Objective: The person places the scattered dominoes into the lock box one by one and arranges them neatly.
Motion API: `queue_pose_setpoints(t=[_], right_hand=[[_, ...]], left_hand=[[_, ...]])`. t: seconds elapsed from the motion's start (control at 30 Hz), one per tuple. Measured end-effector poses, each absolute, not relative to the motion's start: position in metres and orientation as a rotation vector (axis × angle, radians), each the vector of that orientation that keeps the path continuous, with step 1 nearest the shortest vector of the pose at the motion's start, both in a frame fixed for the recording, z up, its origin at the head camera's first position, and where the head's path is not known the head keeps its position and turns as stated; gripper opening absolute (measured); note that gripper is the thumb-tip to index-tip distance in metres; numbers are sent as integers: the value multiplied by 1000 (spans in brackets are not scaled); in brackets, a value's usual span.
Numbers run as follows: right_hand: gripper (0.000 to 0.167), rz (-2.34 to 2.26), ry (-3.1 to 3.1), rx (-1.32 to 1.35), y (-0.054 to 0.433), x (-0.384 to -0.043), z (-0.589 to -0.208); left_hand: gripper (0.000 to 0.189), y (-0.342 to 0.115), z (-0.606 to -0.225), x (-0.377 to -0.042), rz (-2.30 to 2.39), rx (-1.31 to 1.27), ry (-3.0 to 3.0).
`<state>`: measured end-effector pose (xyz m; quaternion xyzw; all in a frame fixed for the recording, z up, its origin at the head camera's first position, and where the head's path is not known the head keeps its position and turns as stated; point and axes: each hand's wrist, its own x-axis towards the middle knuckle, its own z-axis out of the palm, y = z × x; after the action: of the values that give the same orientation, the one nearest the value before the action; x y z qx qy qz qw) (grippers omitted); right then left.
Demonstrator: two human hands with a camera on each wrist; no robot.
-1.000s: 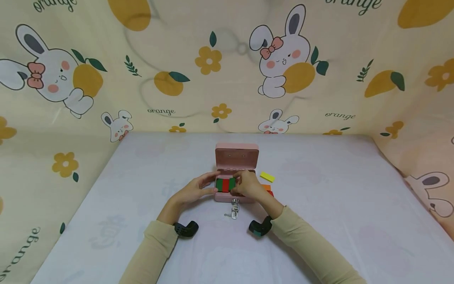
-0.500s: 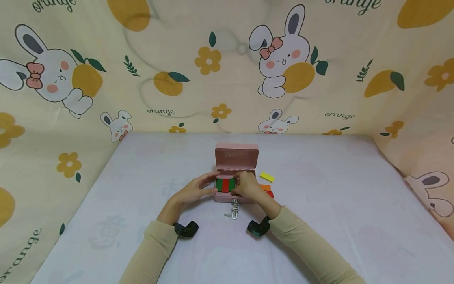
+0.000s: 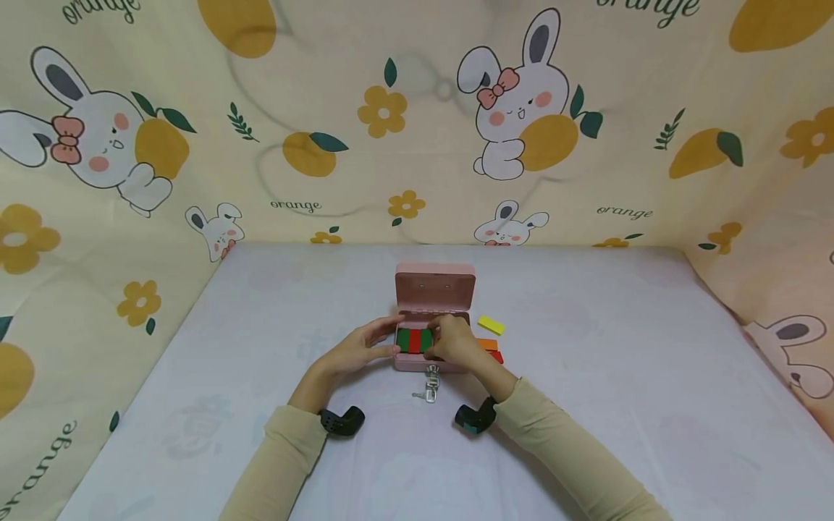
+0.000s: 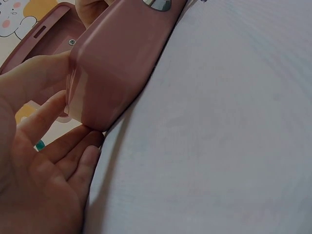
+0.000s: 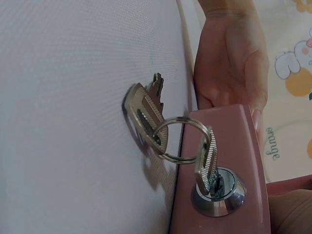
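A pink metal cash box (image 3: 435,291) stands with its lid raised. My left hand (image 3: 355,349) holds its left end, thumb at the front corner and fingers farther back; the left wrist view shows fingertips against the box wall (image 4: 114,68). Inside lies a row of small blocks, a red one (image 3: 414,340) between green ones. With thumb and fingers, my right hand (image 3: 456,340) pinches the rightmost green block (image 3: 426,339), covering the box's right part. A key sits in the front lock (image 5: 222,195), with a second key (image 5: 146,117) hanging from the same ring.
Right of the box on the white tabletop (image 3: 586,362) lie a yellow block (image 3: 491,325), an orange block (image 3: 487,344) and a red block (image 3: 497,357), the last two partly behind my right wrist. A cloth (image 3: 417,108) printed with rabbits and oranges hangs behind.
Both hands keep almost the same place at the box; my right wrist has shifted very slightly left. The cloth at the left side has moved a little.
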<state>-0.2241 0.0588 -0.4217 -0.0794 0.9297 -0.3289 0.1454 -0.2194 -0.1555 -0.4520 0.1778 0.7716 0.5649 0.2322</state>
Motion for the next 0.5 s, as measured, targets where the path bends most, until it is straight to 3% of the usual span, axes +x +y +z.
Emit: queue_pose_setpoints(t=[0.3,0.5], right_hand=[[52,-978,2676,-235,62,-223,-421],[49,-1081,2640,-392,69,-221,-418]], left_hand=[[63,-153,-452,-220,1526,440,2127],[62,-154,-454,-219,1544,489,2123]])
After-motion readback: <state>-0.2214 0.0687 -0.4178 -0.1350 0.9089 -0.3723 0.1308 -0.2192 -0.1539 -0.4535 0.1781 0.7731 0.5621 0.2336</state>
